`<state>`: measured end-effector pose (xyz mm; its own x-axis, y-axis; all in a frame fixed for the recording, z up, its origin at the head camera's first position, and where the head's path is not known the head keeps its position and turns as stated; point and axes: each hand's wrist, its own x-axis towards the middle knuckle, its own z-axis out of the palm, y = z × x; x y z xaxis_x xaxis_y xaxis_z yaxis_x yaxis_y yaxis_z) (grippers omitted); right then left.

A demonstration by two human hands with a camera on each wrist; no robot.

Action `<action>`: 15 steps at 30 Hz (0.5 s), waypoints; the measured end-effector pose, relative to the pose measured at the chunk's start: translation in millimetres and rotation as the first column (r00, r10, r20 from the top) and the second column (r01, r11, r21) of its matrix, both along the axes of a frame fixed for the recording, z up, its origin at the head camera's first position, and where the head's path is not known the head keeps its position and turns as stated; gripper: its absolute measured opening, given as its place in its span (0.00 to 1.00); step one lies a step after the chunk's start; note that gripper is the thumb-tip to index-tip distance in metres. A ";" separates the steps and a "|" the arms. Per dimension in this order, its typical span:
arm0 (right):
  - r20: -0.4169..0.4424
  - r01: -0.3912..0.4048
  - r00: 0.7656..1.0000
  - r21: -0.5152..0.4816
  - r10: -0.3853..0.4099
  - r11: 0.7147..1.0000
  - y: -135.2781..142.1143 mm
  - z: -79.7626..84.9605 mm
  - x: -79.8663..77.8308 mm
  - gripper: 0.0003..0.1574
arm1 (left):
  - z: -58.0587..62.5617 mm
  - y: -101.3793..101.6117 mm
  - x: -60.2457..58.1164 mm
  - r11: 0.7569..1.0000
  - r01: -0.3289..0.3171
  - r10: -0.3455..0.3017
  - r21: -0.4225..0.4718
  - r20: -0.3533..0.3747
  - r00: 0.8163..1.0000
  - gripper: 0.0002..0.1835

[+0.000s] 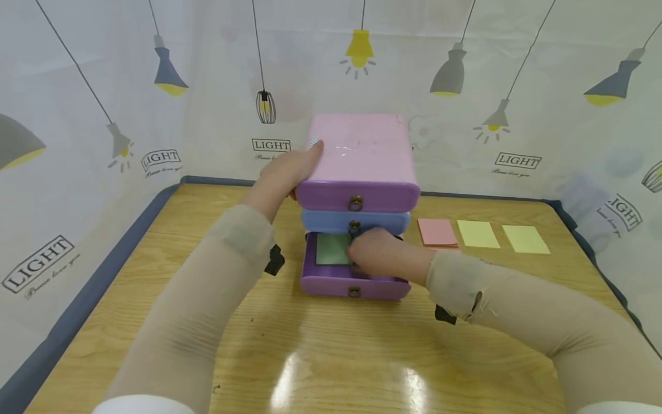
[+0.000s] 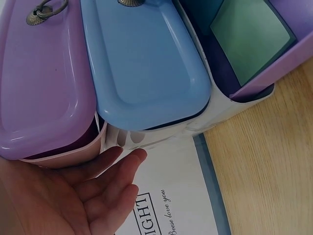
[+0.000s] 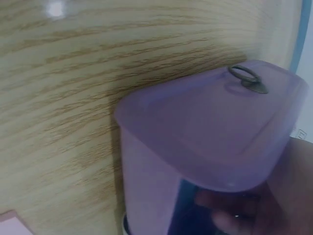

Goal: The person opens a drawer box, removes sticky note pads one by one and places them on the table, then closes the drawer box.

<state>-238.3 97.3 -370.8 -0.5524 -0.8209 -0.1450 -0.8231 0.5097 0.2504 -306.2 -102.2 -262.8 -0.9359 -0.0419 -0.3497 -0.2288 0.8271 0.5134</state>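
Observation:
A small three-tier drawer chest stands on the table, its pink top (image 1: 362, 144) uppermost. Against its upper left side my left hand (image 1: 292, 169) rests, thumb over the top edge; the left wrist view shows its other fingers loosely extended beside the casing. The bottom purple drawer (image 1: 331, 286) is pulled out, and a green sticky-note pad (image 1: 331, 249) lies inside it. My right hand (image 1: 383, 253) reaches into this drawer, right beside the green pad. A dark teal piece (image 2: 196, 14) shows next to that pad; I cannot tell whether the right fingers pinch it.
Right of the chest lie a pink note pad (image 1: 437, 232) and two yellow note pads (image 1: 478, 234). The blue middle drawer (image 1: 320, 221) and the purple top drawer (image 1: 326, 196) are pushed in. A lamp-printed cloth (image 1: 217, 69) walls the wooden table (image 1: 331, 356) behind and at both sides.

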 end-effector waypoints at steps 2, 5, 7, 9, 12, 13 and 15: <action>-0.026 -0.013 1.000 0.017 0.014 1.000 -0.5 -2.3 -0.6 0.19 | -0.4 0.5 -0.6 1.000 -0.005 0.005 0.007 0.004 1.000 0.52; -0.073 -0.042 0.996 0.020 0.044 0.999 -0.5 -6.5 -1.5 0.20 | -0.7 1.0 -1.0 1.000 -0.008 0.008 0.015 0.002 1.000 0.51; -0.108 -0.059 0.992 0.020 0.061 0.998 -1.1 -9.0 -2.2 0.20 | -0.8 1.0 -0.8 1.000 -0.008 0.008 0.020 0.001 1.000 0.51; -0.143 -0.068 0.987 0.022 0.071 0.997 -1.9 -11.1 -2.6 0.19 | -0.8 0.6 -0.7 1.000 -0.009 0.009 0.020 -0.001 1.000 0.51; -0.190 -0.083 0.978 0.023 0.086 0.996 -3.7 -15.1 -3.9 0.18 | -0.7 -0.2 -0.4 1.000 -0.010 0.010 0.021 0.001 1.000 0.52; -0.195 -0.083 0.977 0.026 0.087 0.996 -4.3 -16.4 -4.4 0.18 | -0.5 -0.5 -0.3 1.000 -0.010 0.010 0.022 0.001 1.000 0.52; -0.208 -0.090 0.973 0.045 0.097 0.995 -5.9 -19.1 -5.8 0.18 | -0.5 -1.2 -0.7 1.000 -0.010 0.010 0.023 -0.001 1.000 0.52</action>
<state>-244.1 91.4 -389.9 -0.4946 -0.8668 -0.0631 -0.7939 0.4210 0.4387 -307.0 -103.5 -263.3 -0.9357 -0.0435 -0.3500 -0.2368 0.8129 0.5321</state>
